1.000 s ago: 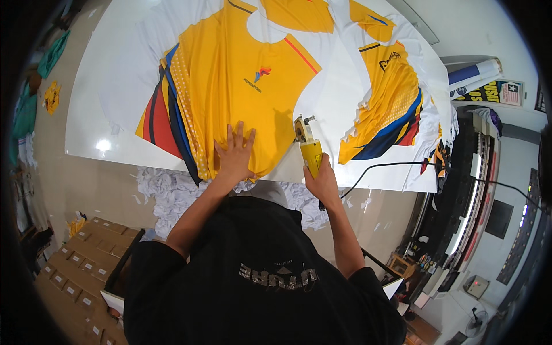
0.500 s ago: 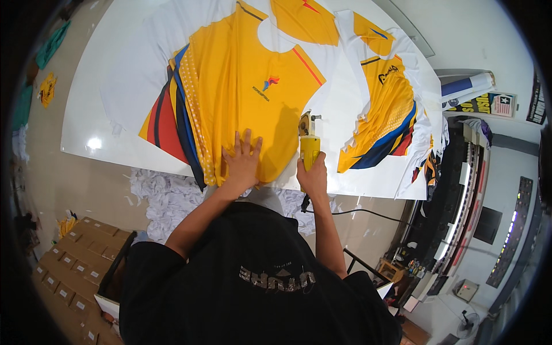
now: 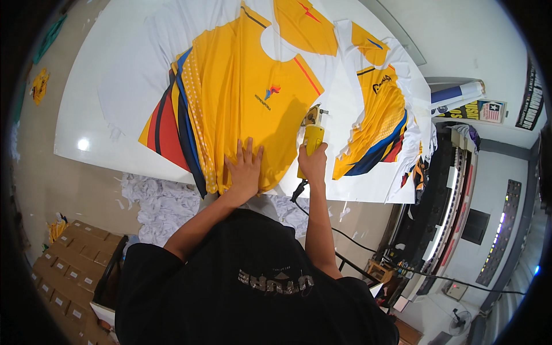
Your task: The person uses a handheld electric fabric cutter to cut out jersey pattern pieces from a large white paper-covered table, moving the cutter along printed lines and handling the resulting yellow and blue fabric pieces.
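My left hand lies with spread fingers on a large yellow printed jersey panel with red, navy and blue side stripes. My right hand grips a yellow electric rotary cutter with a black cord. The cutter's metal head is at the panel's curved right edge. To the right lies a crumpled yellow panel with white margins and coloured stripes. More yellow and white pieces lie at the top of the white table.
White scraps are heaped on the floor below the table. Cardboard boxes stand at lower left. A long dark machine, rolled material and a small fan are at right. The cutter's cord runs off toward the right.
My right hand and the cutter have moved up along the panel's curved edge. My left hand stays spread on the fabric, slightly shifted. The cord now hangs lower, and the camera view has shifted.
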`<state>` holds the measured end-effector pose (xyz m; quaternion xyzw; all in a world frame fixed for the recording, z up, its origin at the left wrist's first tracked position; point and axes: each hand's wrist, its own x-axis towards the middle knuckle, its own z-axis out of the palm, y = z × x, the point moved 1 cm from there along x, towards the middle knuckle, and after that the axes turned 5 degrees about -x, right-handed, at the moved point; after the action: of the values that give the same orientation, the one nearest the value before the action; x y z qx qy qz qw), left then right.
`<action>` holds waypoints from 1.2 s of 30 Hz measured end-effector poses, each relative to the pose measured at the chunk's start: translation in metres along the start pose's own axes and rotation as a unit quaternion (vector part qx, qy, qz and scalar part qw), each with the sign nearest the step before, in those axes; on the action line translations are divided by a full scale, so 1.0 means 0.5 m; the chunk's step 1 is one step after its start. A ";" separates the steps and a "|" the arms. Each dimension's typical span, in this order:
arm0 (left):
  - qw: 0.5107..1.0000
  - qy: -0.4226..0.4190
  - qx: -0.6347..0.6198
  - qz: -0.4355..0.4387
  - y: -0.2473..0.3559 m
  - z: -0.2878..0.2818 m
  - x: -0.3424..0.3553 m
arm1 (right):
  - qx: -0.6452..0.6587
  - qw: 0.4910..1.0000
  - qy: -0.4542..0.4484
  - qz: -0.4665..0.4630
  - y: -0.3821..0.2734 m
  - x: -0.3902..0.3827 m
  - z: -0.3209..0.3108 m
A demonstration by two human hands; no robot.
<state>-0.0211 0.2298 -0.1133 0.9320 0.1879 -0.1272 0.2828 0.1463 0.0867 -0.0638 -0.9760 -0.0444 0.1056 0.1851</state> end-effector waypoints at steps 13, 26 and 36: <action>0.999 -0.004 -0.033 0.019 -0.008 -0.017 -0.005 | -0.011 0.999 0.021 0.025 -0.026 0.128 -0.002; 0.998 -0.001 -0.050 0.031 -0.016 -0.009 -0.005 | -0.026 0.997 0.055 0.040 -0.019 0.237 -0.004; 0.999 -0.038 -0.016 0.005 -0.042 -0.048 -0.040 | -0.021 0.997 0.065 0.022 0.049 0.387 -0.053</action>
<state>-0.0446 0.2544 -0.0972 0.9228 0.1743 -0.1581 0.3050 0.3416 0.0790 -0.0856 -0.9852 -0.0135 0.0452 0.1645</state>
